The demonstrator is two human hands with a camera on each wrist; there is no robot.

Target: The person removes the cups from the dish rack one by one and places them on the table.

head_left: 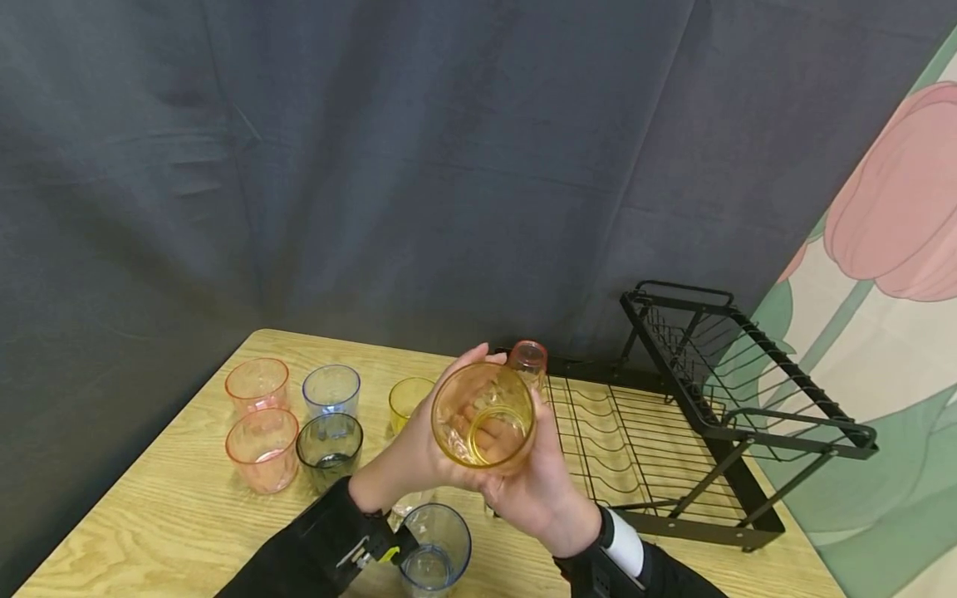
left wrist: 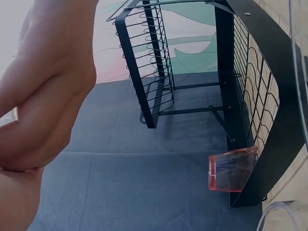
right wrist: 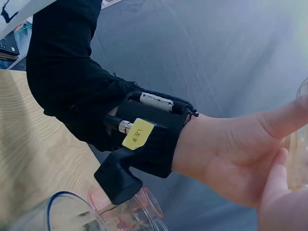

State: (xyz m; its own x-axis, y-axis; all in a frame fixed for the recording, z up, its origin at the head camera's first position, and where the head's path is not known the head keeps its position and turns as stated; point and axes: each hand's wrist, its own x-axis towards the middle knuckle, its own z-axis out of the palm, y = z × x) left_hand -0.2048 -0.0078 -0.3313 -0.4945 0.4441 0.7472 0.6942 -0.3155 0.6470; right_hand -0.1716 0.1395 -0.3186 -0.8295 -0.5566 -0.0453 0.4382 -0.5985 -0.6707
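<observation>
Both hands hold an amber see-through cup (head_left: 484, 419) above the table, its mouth turned to the head camera. My left hand (head_left: 428, 453) grips its left side, fingers reaching up behind the far rim. From the lower right my right hand (head_left: 532, 500) cups the other side, its thumb along the wall. Fingers show through the clear base. In the right wrist view the left hand (right wrist: 231, 161) wraps the cup (right wrist: 297, 161) at the right edge. Below the left wrist stands a blue-rimmed cup (head_left: 436, 548); a yellow cup (head_left: 407, 399) is partly hidden behind the left hand.
A black two-level dish rack (head_left: 706, 522) stands at the right, its upper basket (head_left: 777, 365) raised. One red-rimmed cup (head_left: 527, 355) sits upside down at its left back corner. Orange-rimmed cups (head_left: 263, 455), a blue cup (head_left: 331, 389) and a dark grey cup (head_left: 330, 448) stand left.
</observation>
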